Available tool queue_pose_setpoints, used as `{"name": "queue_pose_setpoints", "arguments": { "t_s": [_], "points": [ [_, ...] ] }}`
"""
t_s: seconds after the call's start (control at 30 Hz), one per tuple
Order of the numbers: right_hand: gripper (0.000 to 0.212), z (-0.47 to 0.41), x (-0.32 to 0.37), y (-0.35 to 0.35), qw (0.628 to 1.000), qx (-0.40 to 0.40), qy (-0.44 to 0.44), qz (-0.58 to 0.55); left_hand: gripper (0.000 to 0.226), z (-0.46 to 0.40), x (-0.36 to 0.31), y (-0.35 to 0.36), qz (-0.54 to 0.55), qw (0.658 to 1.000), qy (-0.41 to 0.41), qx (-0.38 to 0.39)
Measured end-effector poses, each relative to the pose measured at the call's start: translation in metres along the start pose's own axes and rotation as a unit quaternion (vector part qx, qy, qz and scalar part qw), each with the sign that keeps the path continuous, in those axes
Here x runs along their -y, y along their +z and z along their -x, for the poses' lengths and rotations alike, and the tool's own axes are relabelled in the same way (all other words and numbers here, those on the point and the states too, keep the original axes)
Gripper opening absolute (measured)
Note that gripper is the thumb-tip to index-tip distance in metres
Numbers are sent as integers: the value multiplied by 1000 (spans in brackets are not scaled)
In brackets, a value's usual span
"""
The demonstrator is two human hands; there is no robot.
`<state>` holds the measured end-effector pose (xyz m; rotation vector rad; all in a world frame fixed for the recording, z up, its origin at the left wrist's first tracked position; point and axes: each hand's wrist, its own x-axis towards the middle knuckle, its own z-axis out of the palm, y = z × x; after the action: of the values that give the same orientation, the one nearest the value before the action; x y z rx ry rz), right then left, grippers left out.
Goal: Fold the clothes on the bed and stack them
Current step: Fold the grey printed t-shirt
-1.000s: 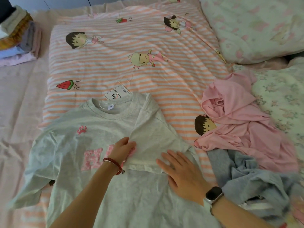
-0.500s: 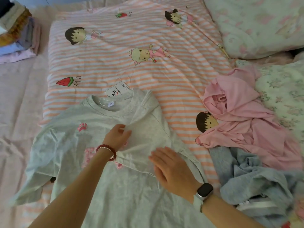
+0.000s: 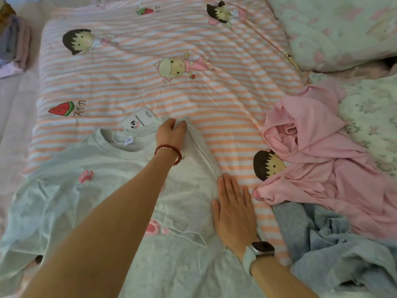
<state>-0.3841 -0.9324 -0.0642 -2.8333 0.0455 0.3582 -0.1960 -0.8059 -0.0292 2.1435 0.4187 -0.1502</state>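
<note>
The grey tee [image 3: 120,190], spread on the striped quilt [image 3: 150,61], is pinched at its folded shoulder by the left hand [image 3: 170,134], moved up from the chest print, while the right hand [image 3: 234,214], flat, now presses the crease; one side seems folded.

My left hand [image 3: 171,134] moved toward 12 o'clock, now gripping the grey T-shirt [image 3: 120,177] shoulder; right hand [image 3: 233,214] slid to its 3 o'clock folded edge.
</note>
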Motion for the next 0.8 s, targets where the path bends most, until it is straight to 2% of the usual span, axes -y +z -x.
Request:
{"name": "queue_pose_setpoints", "arguments": {
  "t_s": [0.03, 0.1, 0.17, 0.23, 0.3, 0.37, 0.43, 0.53, 0.6, 0.63, 0.7, 0.77, 0.8],
  "points": [
    [57, 0, 0, 1, 1000, 4, 7, -2, 9, 2, 0, 0, -15, 1000, -12, 2],
    [59, 1, 6, -3, 1000, 9, 30, 2, 23, 6, 6, -4, -71, 997, -17, 18],
    [59, 2, 19, -15, 999, -24, 46, 6, 39, 15, 13, -18, -116, 993, 11, 11],
    [55, 6, 36, -25, 999, -44, -6, -5, 43, 32, 24, -42, -141, 988, 58, -14],
    [55, 14, 56, -23, 997, 15, -73, 26, 40, 56, 44, -74, -162, 984, 76, -23],
    [56, 24, 79, -13, 995, 86, -40, 21, 36, 80, 73, -113, -185, 980, 61, -30],
    [58, 33, 106, -6, 997, 75, 3, 5, 33, 100, 104, -156, -189, 978, 41, -73],
    [54, 54, 159, 1, 997, 50, -37, -53, 36, 119, 154, -224, -171, 968, -48, -177],
    [52, 71, 198, 13, 989, 58, -87, -105, 44, 124, 196, -270, -138, 959, -157, -190],
    [51, 79, 217, 19, 983, 63, -106, -134, 48, 124, 217, -289, -100, 957, -217, -164],
    [49, 92, 252, 30, 974, 68, -138, -166, 50, 129, 250, -315, 43, 942, -322, -80],
    [48, 101, 281, 40, 968, 58, -162, -183, 42, 134, 265, -329, 200, 894, -402, -16],
    [47, 104, 292, 45, 967, 46, -174, -181, 41, 132, 270, -333, 244, 871, -425, -5]
  ]
}}
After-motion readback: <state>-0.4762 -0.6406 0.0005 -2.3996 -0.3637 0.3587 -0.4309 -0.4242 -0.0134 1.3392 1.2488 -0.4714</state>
